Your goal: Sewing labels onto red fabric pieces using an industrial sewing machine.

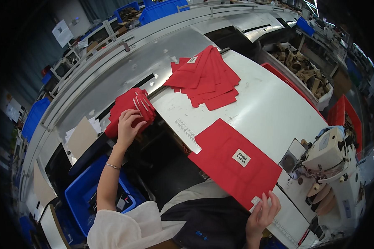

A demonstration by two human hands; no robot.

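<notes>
My left hand (pixel 129 126) reaches to a pile of folded red fabric pieces (pixel 124 101) at the left edge of the table. Its fingers are bent over the pile, with a gap between thumb and forefinger, and no piece is lifted. In front of me lies a flat red fabric panel (pixel 224 145) with a white printed patch (pixel 241 158). My right hand (pixel 264 213) is at the panel's near right corner, fingers apart and fingertips close to its edge. Whether they touch the cloth is hard to see.
A fanned stack of red panels (pixel 207 79) lies farther back on the white table (pixel 270 103). A sewing machine (pixel 326 153) stands at the right. A ruler strip (pixel 189 135) runs along the near edge. A blue bin (pixel 81 191) sits low at the left.
</notes>
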